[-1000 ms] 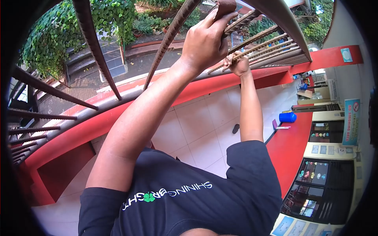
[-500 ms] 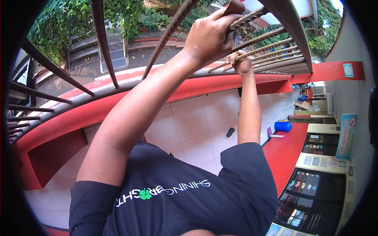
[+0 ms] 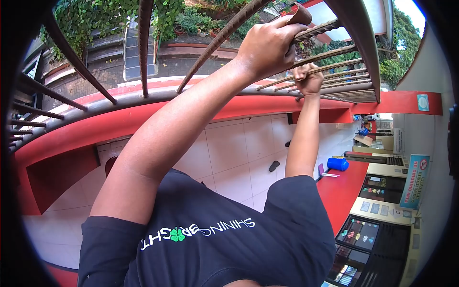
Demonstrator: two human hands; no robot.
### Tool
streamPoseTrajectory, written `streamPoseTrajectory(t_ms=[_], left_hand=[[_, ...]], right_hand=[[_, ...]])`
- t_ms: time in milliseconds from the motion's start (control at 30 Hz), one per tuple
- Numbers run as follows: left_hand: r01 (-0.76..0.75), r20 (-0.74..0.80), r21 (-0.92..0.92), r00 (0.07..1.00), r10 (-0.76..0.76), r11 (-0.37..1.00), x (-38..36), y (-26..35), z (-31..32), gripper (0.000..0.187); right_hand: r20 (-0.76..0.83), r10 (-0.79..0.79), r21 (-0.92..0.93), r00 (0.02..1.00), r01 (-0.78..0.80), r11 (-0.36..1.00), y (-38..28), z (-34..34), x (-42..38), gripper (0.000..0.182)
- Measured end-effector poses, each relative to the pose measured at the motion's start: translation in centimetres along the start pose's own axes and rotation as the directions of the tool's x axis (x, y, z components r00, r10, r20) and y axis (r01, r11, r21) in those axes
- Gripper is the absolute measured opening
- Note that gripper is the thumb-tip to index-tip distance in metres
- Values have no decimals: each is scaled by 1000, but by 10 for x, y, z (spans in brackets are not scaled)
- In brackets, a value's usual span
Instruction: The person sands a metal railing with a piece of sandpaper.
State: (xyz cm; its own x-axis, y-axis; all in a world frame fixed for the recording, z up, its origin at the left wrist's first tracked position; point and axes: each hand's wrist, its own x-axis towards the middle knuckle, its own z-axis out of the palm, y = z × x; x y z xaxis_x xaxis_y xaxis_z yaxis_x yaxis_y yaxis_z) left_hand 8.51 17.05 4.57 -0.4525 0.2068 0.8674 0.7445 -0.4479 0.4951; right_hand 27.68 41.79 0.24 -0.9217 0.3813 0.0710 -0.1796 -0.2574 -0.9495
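Observation:
My left hand (image 3: 268, 50) is closed round a rusty ribbed bar (image 3: 319, 31) of a metal railing, with a curled brown sheet of sandpaper (image 3: 300, 15) sticking out above the fingers. How far the sandpaper wraps the bar is hidden by the hand. Farther along the railing, my right hand (image 3: 308, 79) has its fingers curled round another thin ribbed bar (image 3: 340, 73). A thick rail (image 3: 358, 38) runs along one end of the bars, and a grey pipe (image 3: 158, 97) along the other.
A red ledge (image 3: 143, 115) borders the railing beside a pale tiled floor (image 3: 229, 148). Dark footwear (image 3: 274, 166) lies on the tiles. To the right, a blue container (image 3: 337, 164) rests on a red surface (image 3: 334, 191), near windows and a no-smoking sign (image 3: 414, 182). Plants (image 3: 191, 24) grow beyond the railing.
The view has shifted, so both hands and the railing appear slightly farther right. My hands keep their grips, and the sandpaper still shows at my left fingers.

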Motion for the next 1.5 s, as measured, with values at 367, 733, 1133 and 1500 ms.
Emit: streamPoseTrajectory(t_ms=[367, 733, 1133, 1500], left_hand=[[11, 12, -10, 1000, -11, 1000, 0, 2, -2, 44], [6, -3, -1, 1000, -6, 1000, -1, 2, 0, 44], [11, -16, 21, 1000, -10, 1000, 0, 0, 1, 43], [44, 46, 90, 998, -49, 995, -1, 3, 0, 43]], right_hand=[[-79, 139, -3, 987, -139, 990, -35, 7, -5, 35], [-206, -321, 50, 925, 337, 940, -86, 42, -20, 44], [-42, 11, 8, 999, -10, 1000, -107, 34, -22, 49], [-198, -401, 371, 894, 447, 814, -61, 83, -84, 43]])
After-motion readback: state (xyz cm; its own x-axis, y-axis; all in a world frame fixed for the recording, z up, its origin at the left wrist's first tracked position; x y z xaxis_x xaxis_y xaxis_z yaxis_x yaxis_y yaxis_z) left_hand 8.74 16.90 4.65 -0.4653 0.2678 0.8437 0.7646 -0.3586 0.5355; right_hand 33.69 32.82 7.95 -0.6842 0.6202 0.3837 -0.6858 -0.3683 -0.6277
